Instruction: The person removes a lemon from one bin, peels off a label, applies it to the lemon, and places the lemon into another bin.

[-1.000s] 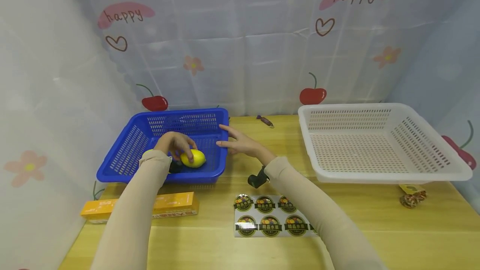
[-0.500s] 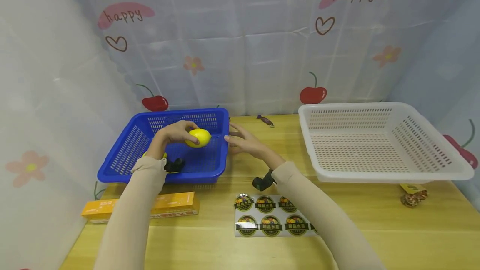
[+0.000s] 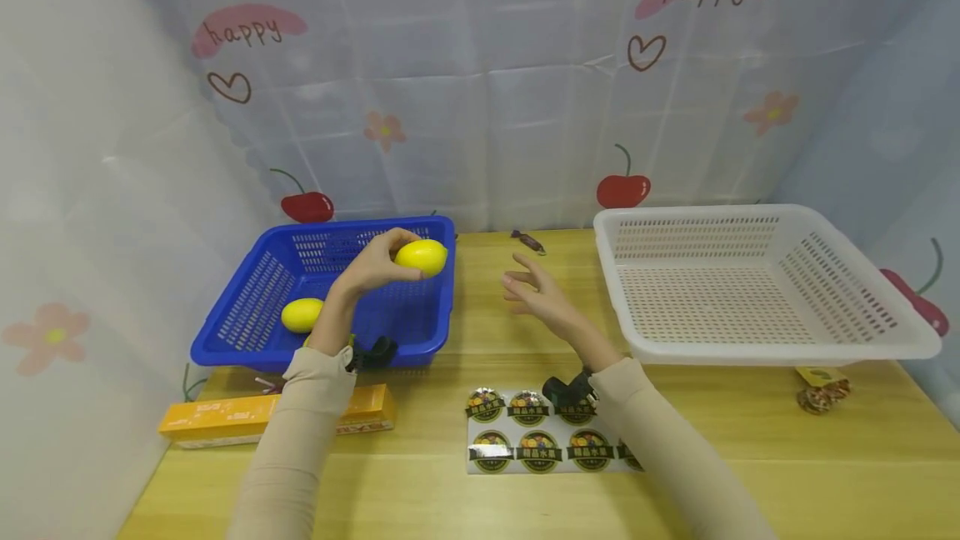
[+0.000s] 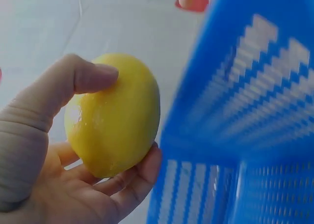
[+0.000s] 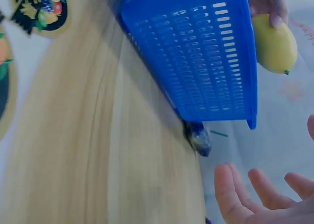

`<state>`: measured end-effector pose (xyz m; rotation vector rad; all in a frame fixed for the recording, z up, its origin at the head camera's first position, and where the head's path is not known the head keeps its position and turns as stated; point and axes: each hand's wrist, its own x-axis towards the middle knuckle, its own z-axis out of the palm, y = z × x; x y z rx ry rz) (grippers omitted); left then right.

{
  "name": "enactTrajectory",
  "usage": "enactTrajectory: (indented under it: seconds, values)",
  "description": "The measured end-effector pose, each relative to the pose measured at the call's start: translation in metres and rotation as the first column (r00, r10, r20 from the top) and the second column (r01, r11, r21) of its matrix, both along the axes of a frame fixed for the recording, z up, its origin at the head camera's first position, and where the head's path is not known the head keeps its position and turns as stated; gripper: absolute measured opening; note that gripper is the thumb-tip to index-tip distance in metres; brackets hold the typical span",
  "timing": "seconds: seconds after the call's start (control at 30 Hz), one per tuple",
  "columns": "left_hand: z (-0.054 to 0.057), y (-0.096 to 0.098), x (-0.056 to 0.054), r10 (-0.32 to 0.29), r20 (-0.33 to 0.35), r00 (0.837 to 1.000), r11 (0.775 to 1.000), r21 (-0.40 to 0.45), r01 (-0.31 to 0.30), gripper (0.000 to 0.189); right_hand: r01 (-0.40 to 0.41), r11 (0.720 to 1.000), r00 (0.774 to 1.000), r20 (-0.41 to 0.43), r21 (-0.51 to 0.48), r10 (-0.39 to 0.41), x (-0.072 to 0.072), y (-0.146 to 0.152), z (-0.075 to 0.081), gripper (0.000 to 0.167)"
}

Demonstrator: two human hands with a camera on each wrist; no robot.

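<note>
A yellow lemon (image 3: 422,258) is held in my left hand (image 3: 375,263), above the right part of the blue basket (image 3: 448,298). In the left wrist view the thumb lies across the lemon (image 4: 117,126) and the fingers curl beneath it. A second lemon (image 3: 302,315) lies inside the basket on the left; my left forearm partly hides what is near it. My right hand (image 3: 543,294) hovers over the table between the two baskets, fingers spread and nothing in them. The right wrist view shows its fingers (image 5: 225,189) apart from the basket wall.
A white basket (image 3: 780,354) stands at the right. A sheet of round fruit stickers (image 3: 517,423) lies in front, partly under the right forearm. An orange box (image 3: 217,419) sits front left. Wrapped candies lie at the back (image 3: 529,242) and right (image 3: 823,397).
My left hand has lifted the lemon up from the basket and carried it to the right. My right hand has come away from the basket's right side, moving right.
</note>
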<state>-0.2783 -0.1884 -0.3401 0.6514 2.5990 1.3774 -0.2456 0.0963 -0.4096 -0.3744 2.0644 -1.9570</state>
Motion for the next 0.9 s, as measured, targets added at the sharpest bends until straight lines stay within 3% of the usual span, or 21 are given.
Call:
enactTrajectory:
  seconds: [0.2,0.4,0.73,0.9]
  values:
    - [0.003,0.033,0.020,-0.033,-0.036,0.999,0.998,0.047,0.034,0.058,0.072,0.996,0.996,-0.057,0.052,-0.069,0.017,0.017,-0.006,0.067]
    - [-0.002,0.069,0.043,-0.047,-0.077,0.996,0.999,-0.016,0.046,0.059,0.111,0.990,0.991,-0.091,0.084,-0.103,0.037,0.033,-0.014,0.066]
    - [-0.041,0.124,0.062,-0.033,-0.157,0.987,0.992,-0.122,0.013,0.059,0.159,0.981,0.983,-0.115,0.113,-0.146,0.068,0.053,-0.028,0.062]
    - [-0.066,0.140,0.063,-0.040,-0.122,0.992,0.990,-0.136,0.024,0.062,0.182,0.969,0.973,-0.175,0.166,-0.153,0.081,0.059,-0.034,0.060]
